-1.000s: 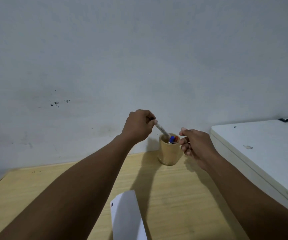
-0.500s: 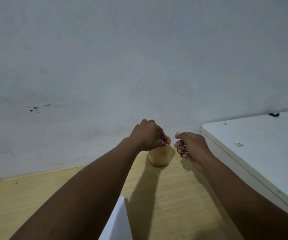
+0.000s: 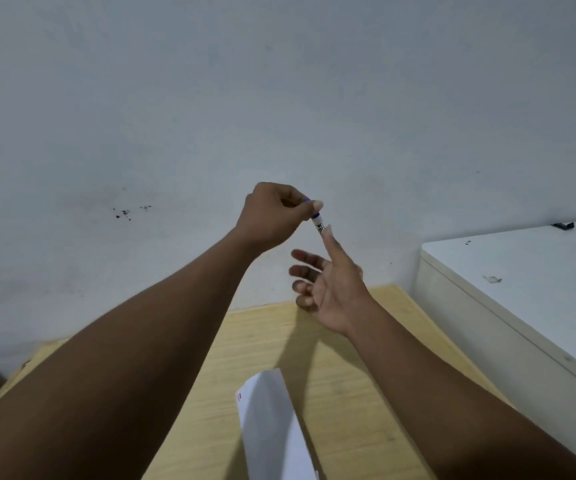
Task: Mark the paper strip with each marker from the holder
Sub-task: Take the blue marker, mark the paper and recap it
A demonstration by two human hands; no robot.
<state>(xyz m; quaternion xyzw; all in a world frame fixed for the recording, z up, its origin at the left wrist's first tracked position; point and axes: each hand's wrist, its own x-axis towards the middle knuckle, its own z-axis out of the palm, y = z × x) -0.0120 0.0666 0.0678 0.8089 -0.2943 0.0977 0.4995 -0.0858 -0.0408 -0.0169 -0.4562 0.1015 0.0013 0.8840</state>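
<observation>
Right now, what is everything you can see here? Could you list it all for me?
marker: one, white barrel with a blue end, held up in the air in front of the wall
paper strip: one, white, lying on the desk near the bottom edge, small marks at its near-left corner
desk: one, light wood, below the arms
white surface: one, off-white, at the right beside the desk, a small dark object at its far edge
wall: pale grey, dark specks at the left
left hand: one, pinching the marker's top
right hand: one, fingers spread, index fingertip at the marker's lower end
</observation>
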